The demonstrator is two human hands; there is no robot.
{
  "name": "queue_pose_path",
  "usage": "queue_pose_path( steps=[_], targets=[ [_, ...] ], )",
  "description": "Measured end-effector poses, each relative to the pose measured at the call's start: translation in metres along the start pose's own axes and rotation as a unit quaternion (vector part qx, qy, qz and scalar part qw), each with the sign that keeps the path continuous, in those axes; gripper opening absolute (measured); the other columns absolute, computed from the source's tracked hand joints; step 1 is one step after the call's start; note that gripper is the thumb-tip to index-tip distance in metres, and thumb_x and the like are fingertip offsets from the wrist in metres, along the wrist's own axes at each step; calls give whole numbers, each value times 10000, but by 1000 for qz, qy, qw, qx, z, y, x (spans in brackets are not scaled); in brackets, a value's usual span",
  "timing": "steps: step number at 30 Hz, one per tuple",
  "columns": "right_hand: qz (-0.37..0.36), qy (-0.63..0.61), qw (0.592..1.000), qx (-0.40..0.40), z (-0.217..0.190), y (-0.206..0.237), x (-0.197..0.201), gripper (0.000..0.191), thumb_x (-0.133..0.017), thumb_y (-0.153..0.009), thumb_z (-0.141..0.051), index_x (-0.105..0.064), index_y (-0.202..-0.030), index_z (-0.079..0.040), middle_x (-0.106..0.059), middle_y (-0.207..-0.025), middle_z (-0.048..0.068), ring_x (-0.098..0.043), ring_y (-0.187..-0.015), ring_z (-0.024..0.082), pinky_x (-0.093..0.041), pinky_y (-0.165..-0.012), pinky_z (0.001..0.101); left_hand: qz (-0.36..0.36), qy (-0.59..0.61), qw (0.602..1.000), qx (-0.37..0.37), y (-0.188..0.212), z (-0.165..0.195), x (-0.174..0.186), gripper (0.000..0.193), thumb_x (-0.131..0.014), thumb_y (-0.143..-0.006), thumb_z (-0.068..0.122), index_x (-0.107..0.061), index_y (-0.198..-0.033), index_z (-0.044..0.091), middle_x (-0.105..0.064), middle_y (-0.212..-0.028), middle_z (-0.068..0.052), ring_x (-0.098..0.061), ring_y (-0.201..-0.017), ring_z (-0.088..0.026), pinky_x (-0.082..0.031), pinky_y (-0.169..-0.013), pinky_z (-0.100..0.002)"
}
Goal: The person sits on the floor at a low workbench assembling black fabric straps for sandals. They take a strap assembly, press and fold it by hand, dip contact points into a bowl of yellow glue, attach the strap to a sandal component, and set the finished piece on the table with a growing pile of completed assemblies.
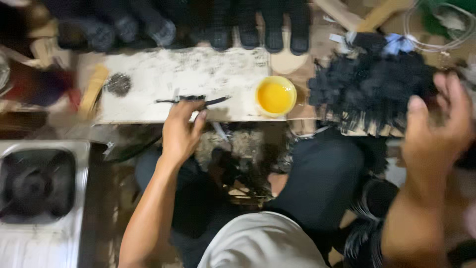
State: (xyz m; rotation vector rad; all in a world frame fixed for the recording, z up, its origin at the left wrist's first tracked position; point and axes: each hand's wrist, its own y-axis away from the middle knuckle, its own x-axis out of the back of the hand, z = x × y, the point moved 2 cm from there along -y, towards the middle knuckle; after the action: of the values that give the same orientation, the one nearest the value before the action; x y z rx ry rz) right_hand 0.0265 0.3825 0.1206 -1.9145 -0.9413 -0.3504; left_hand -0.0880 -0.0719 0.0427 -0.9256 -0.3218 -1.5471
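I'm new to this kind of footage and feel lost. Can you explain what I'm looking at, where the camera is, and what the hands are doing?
There is no machine here: a seated person works with bare hands, filmed by one camera on their head looking down. The left hand pinches a thin black strip on a stained white work board. A small yellow bowl of yellow liquid stands at the board's right end. The right hand, blurred and open, holds nothing beside a pile of black pieces. A metal gas burner sits lower left.

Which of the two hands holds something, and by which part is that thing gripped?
The left hand pinches a thin black strap-like piece near its middle, over the white board. The right hand is open and blurred beside the black pile, holding nothing.
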Motion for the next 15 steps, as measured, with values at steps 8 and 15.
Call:
queue_pose_path(
  steps=[8,15],
  targets=[
    [-77,-2,996,41,-83,25,-29,235,-687,-1033,13,-671,-1266,43,-679,-1297,182,-659,-1233,283,-520,-1082,340,-1,-289,940,-184,-54,-44,-38,433,-744,-681,210,-754,-1110,149,-695,-1152,-110,-606,-1104,-377,-490,-861,-536],
    [-118,-49,988,89,-96,33,-43,177,-719,-1029,10,-687,-1202,32,-721,-1225,158,-693,-1191,254,-532,-1086,329,-81,-244,961,-103,-58,-39,-46,236,-706,-878,187,-734,-1093,94,-703,-1131,-102,-625,-1092,-304,-492,-904,-497]
  ],
)
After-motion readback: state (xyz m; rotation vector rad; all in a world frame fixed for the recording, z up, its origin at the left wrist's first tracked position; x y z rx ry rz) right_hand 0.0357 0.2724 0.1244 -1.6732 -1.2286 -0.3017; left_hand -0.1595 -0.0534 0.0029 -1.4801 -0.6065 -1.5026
